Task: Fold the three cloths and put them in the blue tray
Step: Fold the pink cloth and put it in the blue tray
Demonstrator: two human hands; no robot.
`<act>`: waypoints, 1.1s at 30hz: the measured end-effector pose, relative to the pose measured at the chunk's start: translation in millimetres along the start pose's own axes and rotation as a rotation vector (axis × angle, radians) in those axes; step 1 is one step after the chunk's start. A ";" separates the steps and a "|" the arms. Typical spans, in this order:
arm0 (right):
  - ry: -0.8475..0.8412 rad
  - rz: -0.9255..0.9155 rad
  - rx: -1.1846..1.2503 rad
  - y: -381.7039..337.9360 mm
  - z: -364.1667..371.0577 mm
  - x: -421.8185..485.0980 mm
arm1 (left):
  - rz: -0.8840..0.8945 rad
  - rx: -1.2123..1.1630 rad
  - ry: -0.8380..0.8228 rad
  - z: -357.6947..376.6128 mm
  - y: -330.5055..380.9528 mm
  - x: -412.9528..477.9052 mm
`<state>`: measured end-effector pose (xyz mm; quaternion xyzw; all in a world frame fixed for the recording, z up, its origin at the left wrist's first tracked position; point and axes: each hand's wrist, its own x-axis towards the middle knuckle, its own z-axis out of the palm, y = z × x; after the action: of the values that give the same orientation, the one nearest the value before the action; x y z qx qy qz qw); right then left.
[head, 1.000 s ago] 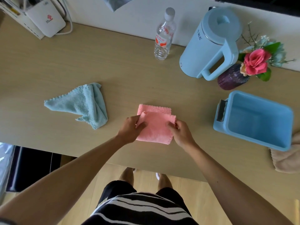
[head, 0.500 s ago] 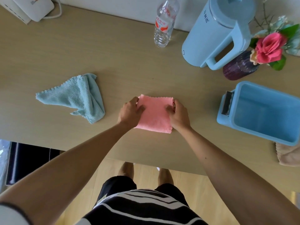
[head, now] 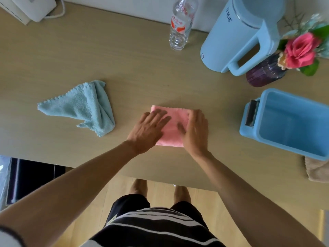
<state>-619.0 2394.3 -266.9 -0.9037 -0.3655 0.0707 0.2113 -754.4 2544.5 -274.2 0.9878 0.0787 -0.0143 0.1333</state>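
A pink cloth [head: 173, 130] lies folded into a small rectangle at the middle of the table. My left hand [head: 147, 131] rests flat on its left part, fingers spread. On its right part my right hand [head: 195, 130] presses down flat. A light blue cloth [head: 85, 107] lies crumpled to the left. The blue tray [head: 249, 129] stands empty at the right. A beige cloth [head: 316, 172] pokes out from under the tray's near corner at the right edge.
At the back stand a clear water bottle [head: 181, 24], a light blue kettle [head: 236, 36] and a purple vase with a pink flower [head: 265, 73]. A white device [head: 35, 8] with a cable sits at the back left. The table's near edge [head: 89, 168] is close.
Both hands have let go of the pink cloth's edges and now lie flat on top of it. The fold has been laid down away from me.
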 end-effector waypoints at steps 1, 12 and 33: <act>-0.032 -0.070 -0.011 -2.9 0.2 -7.0 | 0.046 0.017 -0.054 3.7 -1.9 -1.3; -0.188 -0.115 -0.241 7.5 17.2 -42.1 | 0.015 0.079 -0.275 24.4 -17.8 -5.0; 0.037 0.294 0.013 -12.9 -22.2 -76.7 | -0.485 -0.487 -0.449 -32.0 14.2 61.3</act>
<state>-676.3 2342.3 -243.3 -0.9474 -0.2246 0.0867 0.2110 -691.3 2548.7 -242.6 0.8527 0.2793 -0.2413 0.3698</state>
